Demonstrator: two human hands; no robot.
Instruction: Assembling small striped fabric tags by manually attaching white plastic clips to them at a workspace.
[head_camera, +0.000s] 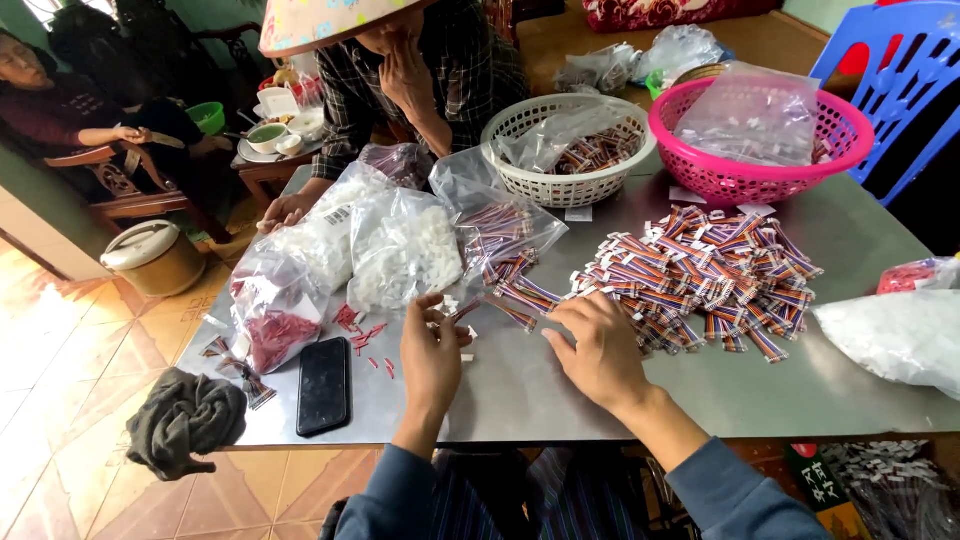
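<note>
The left hand (430, 350) pinches a striped wire piece (462, 312); the right hand (598, 350) rests loosely curled, empty, beside the wire pile (700, 275). The pieces look light and bendy, best pinched mid-length.

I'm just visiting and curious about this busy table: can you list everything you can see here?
striped wire bundles: a big pile, red-blue-white, table centre-right
white basket: one, holding bags and bundles, far side
pink basket: one, clear bag inside, far right
bags of white pieces: several, clear, centre-left
bag of red pieces: one, left
phone: one, black, near edge
cloth: one, dark grey, table corner
blue chair: one, top right
person in conical hat: one, opposite
left hand: pinching a small piece
right hand: on the pile's edge
</note>
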